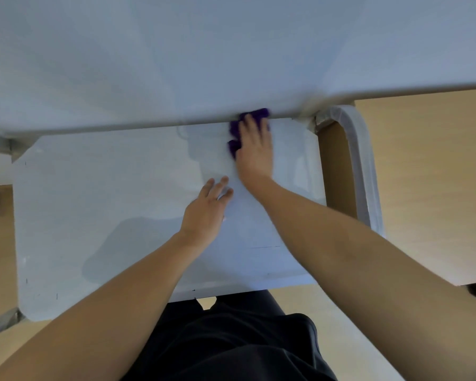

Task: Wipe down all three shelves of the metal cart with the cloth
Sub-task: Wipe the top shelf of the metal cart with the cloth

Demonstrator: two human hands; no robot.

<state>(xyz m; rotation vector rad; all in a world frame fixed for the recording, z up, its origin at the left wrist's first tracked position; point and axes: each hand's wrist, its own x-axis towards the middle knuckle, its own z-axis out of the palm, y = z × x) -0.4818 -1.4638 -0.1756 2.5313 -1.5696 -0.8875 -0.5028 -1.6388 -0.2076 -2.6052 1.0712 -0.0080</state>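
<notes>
A pale metal cart shelf [94, 215] fills mid-frame. The right hand [254, 152] presses the purple cloth [254, 114] flat-fingered, while the left hand [205, 213] is splayed, bracing. Even strokes into the back edge would serve.

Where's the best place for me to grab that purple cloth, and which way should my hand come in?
Pinch the bunched folds of the purple cloth that poke out on the left of the right hand pressing it. Come in from the near left, over the lower shelf: the upper shelf overhangs the cloth's far edge, and the flat hand covers its middle.
</notes>
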